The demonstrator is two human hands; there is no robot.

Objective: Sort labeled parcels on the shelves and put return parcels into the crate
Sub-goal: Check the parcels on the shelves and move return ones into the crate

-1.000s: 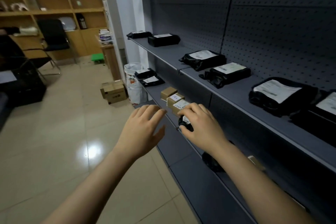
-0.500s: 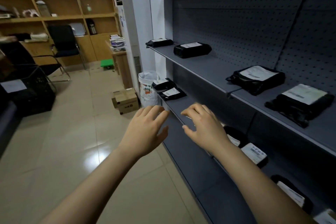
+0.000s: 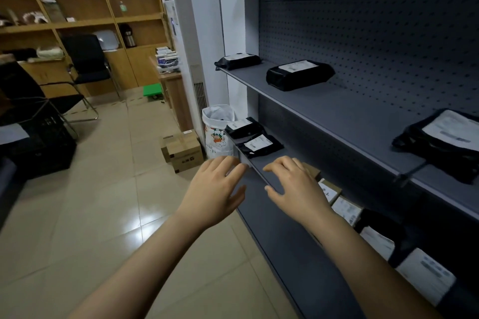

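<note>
Both hands empty at the lower shelf's edge.
Left hand (image 3: 215,189) and right hand (image 3: 295,190) hover with loose, spread fingers, gripping nothing. Black labeled parcels (image 3: 256,146) lie just beyond on the lower shelf (image 3: 290,151); small boxes (image 3: 330,190) by the right wrist; black crate (image 3: 44,147) on the floor, far left.

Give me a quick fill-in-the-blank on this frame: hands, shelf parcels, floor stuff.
1. The left hand and the right hand hover at the middle shelf edge, fingers relaxed, holding ____.
2. The labelled parcel on the upper shelf is wrapped in ____ material.
3. The white sack beside the shelving stands on the ____.

Missing words: nothing; black; floor.
</note>
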